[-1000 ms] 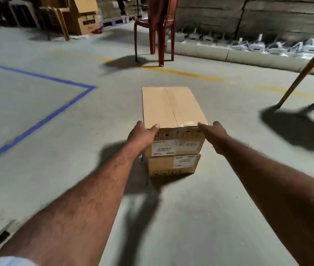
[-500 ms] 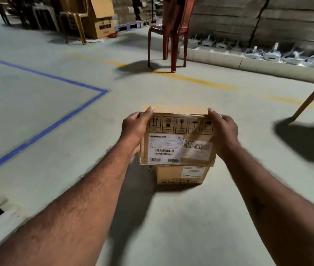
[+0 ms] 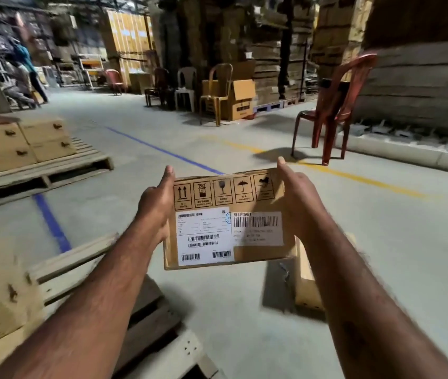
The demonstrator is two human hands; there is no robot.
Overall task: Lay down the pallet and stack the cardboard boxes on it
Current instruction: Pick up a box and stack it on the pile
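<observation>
Clearly light and stiff, judging by the easy two-handed carry: cardboard box (image 3: 228, 220) held in mid-air above the floor, near the pallet (image 3: 146, 318). Left hand (image 3: 156, 205) and right hand (image 3: 296, 201) clamped on opposite ends, fingers pressed together. Label side facing back, arrows up, long axis left-to-right. Fragile mark printed; best gripped low at the ends.

Markings on the held cardboard box

The cardboard box (image 3: 228, 218) carries a row of printed handling symbols along its top: two up arrows, a glass, an umbrella. The right white label (image 3: 258, 228) reads "BLUEDART" above a barcode; the left white label (image 3: 203, 237) shows several barcodes, its small print unreadable.
</observation>
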